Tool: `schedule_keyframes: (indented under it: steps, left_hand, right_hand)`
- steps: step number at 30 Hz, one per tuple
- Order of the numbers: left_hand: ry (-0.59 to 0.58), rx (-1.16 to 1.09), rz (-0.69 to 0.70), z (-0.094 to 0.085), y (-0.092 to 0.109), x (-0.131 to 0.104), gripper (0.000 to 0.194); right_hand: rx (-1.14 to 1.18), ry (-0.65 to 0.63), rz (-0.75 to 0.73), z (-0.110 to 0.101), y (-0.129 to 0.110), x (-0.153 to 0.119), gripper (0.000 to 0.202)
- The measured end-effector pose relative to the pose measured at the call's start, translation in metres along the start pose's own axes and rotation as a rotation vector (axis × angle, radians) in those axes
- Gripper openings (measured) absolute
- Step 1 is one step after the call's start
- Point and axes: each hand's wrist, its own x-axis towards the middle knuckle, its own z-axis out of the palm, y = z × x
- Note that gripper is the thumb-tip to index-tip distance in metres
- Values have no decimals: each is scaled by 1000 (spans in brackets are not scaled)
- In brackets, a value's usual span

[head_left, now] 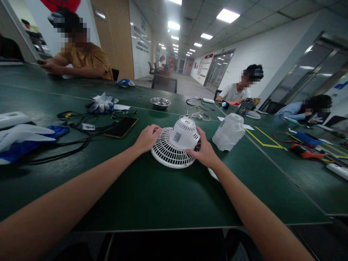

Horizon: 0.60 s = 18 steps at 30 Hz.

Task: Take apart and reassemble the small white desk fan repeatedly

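A white fan head (185, 132) lies grille down on the green table, with its motor housing on top and a small label on the housing. The round grille (174, 161) spreads out below. At the grille's left rim, my left hand (148, 138) is closed, fingers curled over the edge. My right hand (204, 150) grips the right side of the housing, thumb in front and fingers behind, partly hidden. To the right stands a white plastic fan base (229, 132). Part of a white piece (213, 174) shows beneath my right forearm.
Left lie a phone (121, 127), black cables (78, 141) and blue-and-white gloves (29, 139). A metal bowl (160, 103) and a white cord (199, 115) are behind the fan. Yellow tape (268, 139) and an orange-and-black tool (306, 150) lie right. Several people sit around the table.
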Motion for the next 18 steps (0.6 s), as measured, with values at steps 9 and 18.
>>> schedule_keyframes:
  steps: [9,18]
  left_hand:
    - [23,-512,11,0,-15,5,65]
    - [-105,-645,108,4,-10,4,40]
  right_hand:
    - [390,153,138,3,0,-1,101]
    - [1172,-14,442,8,-5,3,29]
